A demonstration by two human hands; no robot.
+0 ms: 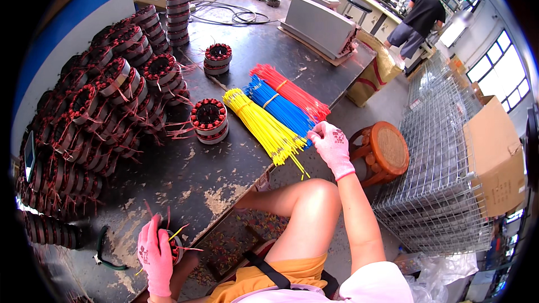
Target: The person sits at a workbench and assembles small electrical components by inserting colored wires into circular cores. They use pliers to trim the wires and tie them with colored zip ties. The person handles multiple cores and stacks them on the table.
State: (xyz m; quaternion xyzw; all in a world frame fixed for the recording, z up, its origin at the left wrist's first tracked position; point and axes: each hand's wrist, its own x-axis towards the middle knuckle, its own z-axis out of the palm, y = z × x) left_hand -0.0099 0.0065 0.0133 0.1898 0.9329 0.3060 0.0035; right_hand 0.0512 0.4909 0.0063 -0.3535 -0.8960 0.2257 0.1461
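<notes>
My left hand, in a pink glove, is closed around a motor stator at the table's near edge. A yellow wire and thin red leads stick out of this stator; the hand hides much of it. My right hand, also gloved in pink, pinches at the near ends of a blue wire bundle. On its left lies a yellow wire bundle, and beyond it a red wire bundle. Bands tie the bundles. Two stators stand left of them, a nearer one and a farther one.
Many stators are piled in a large heap on the left of the dark, worn table. A black cable coil and a grey metal box lie farther back. Rightward are a wooden stool, wire cages and a distant person.
</notes>
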